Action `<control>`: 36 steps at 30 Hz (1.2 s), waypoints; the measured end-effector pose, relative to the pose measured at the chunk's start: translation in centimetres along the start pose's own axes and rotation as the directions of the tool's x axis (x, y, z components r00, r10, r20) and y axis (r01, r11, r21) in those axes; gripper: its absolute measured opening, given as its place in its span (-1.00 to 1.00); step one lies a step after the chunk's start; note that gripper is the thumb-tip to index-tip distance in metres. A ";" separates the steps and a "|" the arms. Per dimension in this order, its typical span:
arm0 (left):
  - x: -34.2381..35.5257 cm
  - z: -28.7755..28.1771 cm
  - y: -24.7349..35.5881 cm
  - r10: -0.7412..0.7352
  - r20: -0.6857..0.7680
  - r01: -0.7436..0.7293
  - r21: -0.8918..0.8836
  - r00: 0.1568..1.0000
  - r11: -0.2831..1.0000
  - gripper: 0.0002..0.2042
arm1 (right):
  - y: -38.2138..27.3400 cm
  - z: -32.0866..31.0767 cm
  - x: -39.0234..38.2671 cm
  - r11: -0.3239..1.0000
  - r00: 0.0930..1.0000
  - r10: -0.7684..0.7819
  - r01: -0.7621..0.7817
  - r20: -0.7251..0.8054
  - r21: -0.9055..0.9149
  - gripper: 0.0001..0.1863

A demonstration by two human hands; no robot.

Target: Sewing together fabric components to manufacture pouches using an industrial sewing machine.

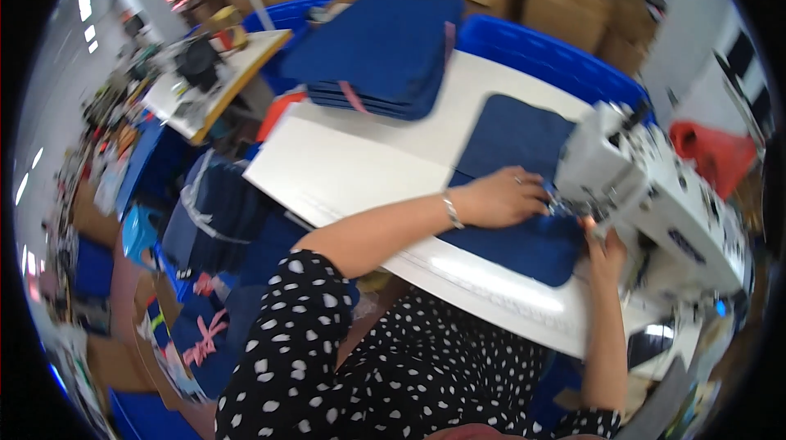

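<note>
A white sewing machine (614,153) stands on the white tabletop (336,170), with a dark blue fabric piece (516,137) lying flat under its needle area. My left hand (503,196), a bracelet at its wrist, rests open on the fabric, fingertips just left of the presser foot. My right hand (604,248) is at the fabric's right edge beside the needle, fingers bent together; what they hold, if anything, is hidden by blur and the machine.
A stack of blue pieces (377,43) with pink strips lies at the back. Blue bins (548,47) and cardboard boxes (565,6) stand behind. To the left are bundled fabric (209,211), a box with pink ties (151,354), and a cluttered side table (172,108).
</note>
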State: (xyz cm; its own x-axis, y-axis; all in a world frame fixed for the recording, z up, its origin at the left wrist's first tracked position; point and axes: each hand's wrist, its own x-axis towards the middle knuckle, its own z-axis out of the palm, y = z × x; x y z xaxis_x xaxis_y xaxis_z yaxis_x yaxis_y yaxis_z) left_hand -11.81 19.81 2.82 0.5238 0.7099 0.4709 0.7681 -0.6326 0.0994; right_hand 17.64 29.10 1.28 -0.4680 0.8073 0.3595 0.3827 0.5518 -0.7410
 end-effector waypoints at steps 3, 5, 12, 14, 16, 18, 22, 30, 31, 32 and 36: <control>-0.1 0.6 0.2 -0.092 0.057 0.097 -0.093 0.994 0.991 -0.71 | 0.3 0.3 -0.4 0.995 0.999 0.002 0.003 -0.047 0.102 -0.76; -0.3 0.2 0.4 -0.122 0.087 0.131 -0.106 0.989 0.986 -0.71 | -0.4 0.5 -0.3 0.988 1.000 0.022 -0.018 -0.021 0.155 -0.76; -0.3 -0.6 0.7 -0.192 0.171 0.216 -0.135 0.966 0.967 -0.72 | -0.8 0.7 0.3 0.974 0.998 0.066 -0.065 0.003 0.217 -0.80; -0.2 -0.5 1.1 -0.211 0.156 0.231 -0.122 0.965 0.965 -0.72 | -0.3 0.5 0.1 0.973 0.998 0.061 -0.057 -0.008 0.225 -0.81; 0.4 -1.2 1.4 -0.245 0.197 0.271 -0.117 0.949 0.955 -0.70 | -0.4 0.0 0.0 0.985 0.998 0.058 -0.056 -0.008 0.164 -0.81; 0.8 -1.4 1.2 -0.250 0.251 0.287 -0.123 0.935 0.950 -0.69 | 0.0 -0.1 0.0 0.995 0.999 0.019 -0.015 -0.036 0.100 -0.80; 0.6 -2.9 2.1 -0.295 0.366 0.279 0.096 0.883 0.955 -0.59 | -2.1 0.6 0.1 0.984 0.979 -0.171 0.164 -0.110 -0.074 -0.91; -2.5 -5.5 6.1 -0.545 0.393 0.492 0.237 0.740 0.838 -0.46 | -4.9 0.3 0.2 0.968 0.981 -0.195 0.194 0.014 -0.157 -0.88; -2.4 -6.2 6.3 -0.514 0.413 0.465 0.222 0.751 0.857 -0.46 | -5.0 0.0 0.1 0.968 0.974 -0.224 0.228 0.042 -0.108 -0.91; -2.3 -6.9 6.6 -0.571 0.416 0.534 0.214 0.708 0.818 -0.41 | -4.5 -0.1 0.2 0.942 0.958 -0.286 0.287 0.034 -0.174 -0.91; -4.8 -8.3 7.6 -0.699 0.332 0.600 0.359 0.634 0.715 -0.25 | -6.6 0.2 -0.9 0.886 0.889 -0.418 0.445 0.189 -0.132 -0.81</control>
State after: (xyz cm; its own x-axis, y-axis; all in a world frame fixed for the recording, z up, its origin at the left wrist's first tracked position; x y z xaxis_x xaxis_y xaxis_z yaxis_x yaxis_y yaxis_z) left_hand -11.56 9.05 8.61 -0.0822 0.9947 -0.0623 0.9957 0.0847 0.0385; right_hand 15.33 24.66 5.75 -0.7264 0.4471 0.5219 0.2360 0.8755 -0.4216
